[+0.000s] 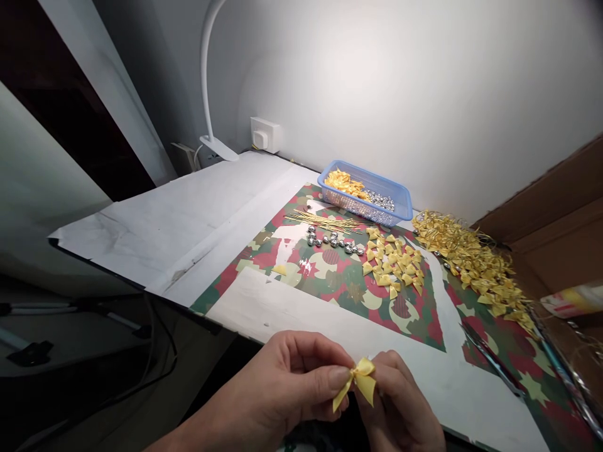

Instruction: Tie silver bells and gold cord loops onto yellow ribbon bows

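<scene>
A small yellow ribbon bow (364,380) is held up just off the table's front edge. My left hand (301,380) pinches its left side between thumb and fingertips. From the right, my right hand (400,402) is closed against the same bow, its fingers curled behind the right loop and tail; the fingertips are partly hidden. Beyond my hands, several loose yellow bows (393,260) lie on a patterned red and green sheet (325,276). Silver round beads (333,241) and a bundle of thin gold ties (327,221) lie further back on it.
A blue basket (400,210) with yellow bows and silver beads stands against the wall. To the right spreads a big heap of yellow bows (471,263). Tweezers-like tools (492,361) lie near the right edge. A white lamp (206,81) rises at the back left.
</scene>
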Demonstrator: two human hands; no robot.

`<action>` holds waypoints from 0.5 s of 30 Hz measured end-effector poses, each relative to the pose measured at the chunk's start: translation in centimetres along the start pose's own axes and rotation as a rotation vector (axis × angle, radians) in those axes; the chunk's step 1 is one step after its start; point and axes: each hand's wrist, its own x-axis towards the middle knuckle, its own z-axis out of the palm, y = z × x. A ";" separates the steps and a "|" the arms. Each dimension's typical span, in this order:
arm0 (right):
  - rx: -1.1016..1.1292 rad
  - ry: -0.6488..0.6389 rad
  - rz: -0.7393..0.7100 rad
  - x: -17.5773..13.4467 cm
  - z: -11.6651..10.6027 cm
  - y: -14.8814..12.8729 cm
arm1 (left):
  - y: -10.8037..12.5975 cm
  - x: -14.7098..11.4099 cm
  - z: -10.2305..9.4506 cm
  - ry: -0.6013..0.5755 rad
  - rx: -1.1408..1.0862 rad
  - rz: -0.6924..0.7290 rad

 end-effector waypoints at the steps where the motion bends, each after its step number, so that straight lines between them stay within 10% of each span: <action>1: 0.005 0.003 0.009 0.0 0.0 0.1 | 0.0 0.0 0.0 -0.001 -0.004 -0.003; 15: 0.018 -0.004 0.004 0.3 0.1 -0.3 | 0.1 0.2 0.0 -0.028 0.034 -0.004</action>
